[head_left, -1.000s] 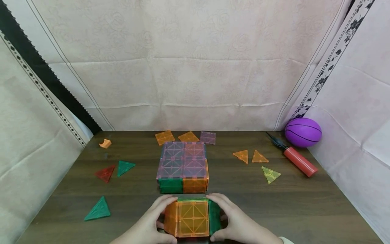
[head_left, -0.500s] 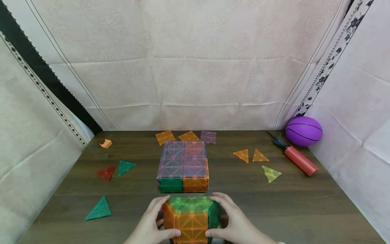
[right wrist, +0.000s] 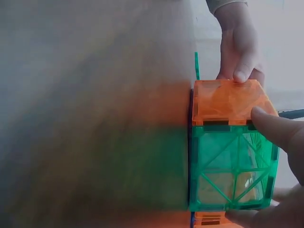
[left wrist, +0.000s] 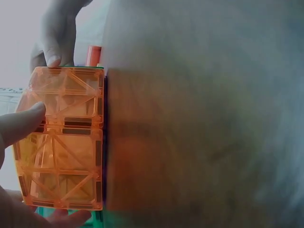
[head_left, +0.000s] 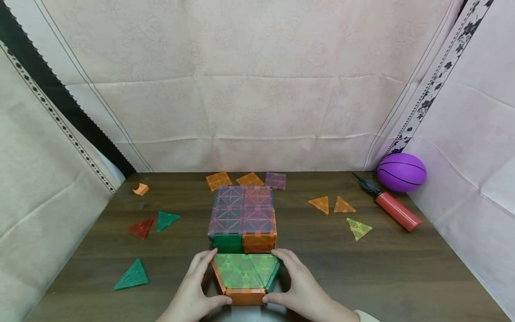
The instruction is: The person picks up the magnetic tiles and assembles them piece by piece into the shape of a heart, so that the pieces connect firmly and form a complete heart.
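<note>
A half-hexagon block of magnetic tiles (head_left: 241,273) has a green top and orange and green side walls. My left hand (head_left: 193,286) grips its left side, thumb at the front and fingers round behind. The right hand (head_left: 301,286) holds the other side the same way. An orange wall (left wrist: 71,166) fills the left wrist view, and a green wall (right wrist: 232,166) shows in the right wrist view. Directly behind stands a square box of tiles (head_left: 242,210) with a purple-pink top; whether the two touch I cannot tell.
Loose triangle tiles lie left, including a green one (head_left: 132,275) and a red one (head_left: 141,228). Right are orange triangles (head_left: 319,204) and a yellow-green one (head_left: 358,229). Beyond sit a red hand pump (head_left: 397,211) and purple ball (head_left: 401,172). Flat square tiles (head_left: 251,179) lie behind the box.
The held block has tipped from its orange face showing upward to its green face on top. Both hands have carried it away from me, up to the box.
</note>
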Demonstrator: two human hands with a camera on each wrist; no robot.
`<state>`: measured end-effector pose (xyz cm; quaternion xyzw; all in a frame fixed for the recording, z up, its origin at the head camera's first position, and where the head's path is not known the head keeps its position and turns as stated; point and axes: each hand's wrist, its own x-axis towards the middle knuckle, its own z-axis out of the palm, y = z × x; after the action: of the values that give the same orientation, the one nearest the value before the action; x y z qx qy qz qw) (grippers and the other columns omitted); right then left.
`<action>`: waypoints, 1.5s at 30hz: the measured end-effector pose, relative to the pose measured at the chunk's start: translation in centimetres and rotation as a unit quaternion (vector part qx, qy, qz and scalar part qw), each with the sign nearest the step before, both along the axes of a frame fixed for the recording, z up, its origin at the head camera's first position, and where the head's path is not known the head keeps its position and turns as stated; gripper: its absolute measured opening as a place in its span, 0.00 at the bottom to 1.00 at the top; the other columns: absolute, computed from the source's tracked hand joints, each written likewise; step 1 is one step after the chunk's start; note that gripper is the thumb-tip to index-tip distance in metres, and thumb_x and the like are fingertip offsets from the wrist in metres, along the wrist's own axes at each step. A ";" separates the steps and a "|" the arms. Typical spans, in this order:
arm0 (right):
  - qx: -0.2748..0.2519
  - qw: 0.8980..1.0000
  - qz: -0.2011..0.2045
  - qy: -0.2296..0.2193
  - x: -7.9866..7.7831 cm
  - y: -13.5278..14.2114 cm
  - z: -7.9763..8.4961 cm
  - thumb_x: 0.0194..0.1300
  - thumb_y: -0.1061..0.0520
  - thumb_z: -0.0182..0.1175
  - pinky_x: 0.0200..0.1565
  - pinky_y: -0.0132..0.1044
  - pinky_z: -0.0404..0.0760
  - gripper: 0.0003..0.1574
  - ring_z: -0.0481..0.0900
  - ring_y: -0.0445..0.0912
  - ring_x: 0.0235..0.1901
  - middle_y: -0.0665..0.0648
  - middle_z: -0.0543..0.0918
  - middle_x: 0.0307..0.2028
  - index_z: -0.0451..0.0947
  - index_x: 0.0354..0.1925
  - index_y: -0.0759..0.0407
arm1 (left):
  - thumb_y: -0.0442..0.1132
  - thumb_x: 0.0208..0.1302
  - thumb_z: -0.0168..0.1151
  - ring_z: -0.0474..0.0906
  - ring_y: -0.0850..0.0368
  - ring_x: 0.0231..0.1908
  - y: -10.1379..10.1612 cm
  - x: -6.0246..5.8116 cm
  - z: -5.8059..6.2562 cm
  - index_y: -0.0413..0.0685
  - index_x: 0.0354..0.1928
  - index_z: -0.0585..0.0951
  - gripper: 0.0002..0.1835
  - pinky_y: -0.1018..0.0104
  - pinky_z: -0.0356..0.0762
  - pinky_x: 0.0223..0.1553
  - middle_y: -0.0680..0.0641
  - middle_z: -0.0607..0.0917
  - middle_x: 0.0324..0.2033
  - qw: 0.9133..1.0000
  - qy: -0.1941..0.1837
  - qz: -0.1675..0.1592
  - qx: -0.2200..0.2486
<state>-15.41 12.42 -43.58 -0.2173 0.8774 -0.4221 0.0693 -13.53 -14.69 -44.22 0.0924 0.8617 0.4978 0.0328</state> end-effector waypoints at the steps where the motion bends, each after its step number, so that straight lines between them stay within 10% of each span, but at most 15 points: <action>1: 0.003 1.000 -0.007 0.002 -0.1 -0.2 0.0 0.48 0.32 0.71 0.57 0.57 0.71 0.60 0.67 0.55 0.62 0.57 0.65 0.65 0.60 0.69 0.60 | 0.47 0.39 0.81 0.63 0.38 0.63 0.0 -0.1 0.0 0.43 0.71 0.62 0.56 0.44 0.72 0.54 0.42 0.65 0.63 1.000 0.002 0.010 -0.011; 16: 0.009 0.998 -0.054 0.033 -1.8 -1.5 -0.2 0.44 0.39 0.76 0.42 0.39 0.76 0.62 0.70 0.48 0.44 0.60 0.63 0.57 0.60 0.68 0.66 | 0.45 0.34 0.83 0.68 0.45 0.56 -0.5 -2.0 0.0 0.40 0.67 0.64 0.55 0.53 0.76 0.49 0.41 0.67 0.58 0.998 -0.009 0.066 -0.018; 26: -0.008 0.997 -0.068 0.029 -2.8 -1.8 -0.1 0.44 0.42 0.77 0.48 0.46 0.79 0.60 0.76 0.53 0.48 0.61 0.64 0.56 0.60 0.66 0.64 | 0.42 0.35 0.83 0.69 0.49 0.52 -0.3 -3.2 -0.3 0.40 0.65 0.63 0.53 0.55 0.76 0.50 0.42 0.70 0.53 0.996 0.005 0.085 -0.011; 36: -0.007 0.999 -0.051 -0.005 -3.4 -1.6 -0.2 0.45 0.39 0.76 0.58 0.54 0.72 0.76 0.67 0.64 0.63 0.72 0.54 0.71 0.42 0.73 0.70 | 0.45 0.42 0.80 0.53 0.36 0.70 -0.8 -3.4 -0.1 0.37 0.75 0.39 0.69 0.41 0.60 0.63 0.34 0.50 0.73 0.997 -0.056 0.041 0.034; 45: -0.009 0.998 -0.045 -0.046 -3.5 -2.0 -0.3 0.46 0.38 0.75 0.56 0.56 0.73 0.78 0.69 0.64 0.61 0.72 0.59 0.69 0.37 0.74 0.69 | 0.46 0.46 0.78 0.53 0.35 0.70 -1.8 -3.8 0.2 0.36 0.75 0.43 0.64 0.41 0.58 0.64 0.31 0.54 0.71 0.994 -0.094 0.011 0.047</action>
<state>-18.92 10.43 -43.86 -0.1583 0.8782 -0.4425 0.0888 -17.32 -16.48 -43.98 0.0372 0.8315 0.5446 0.1032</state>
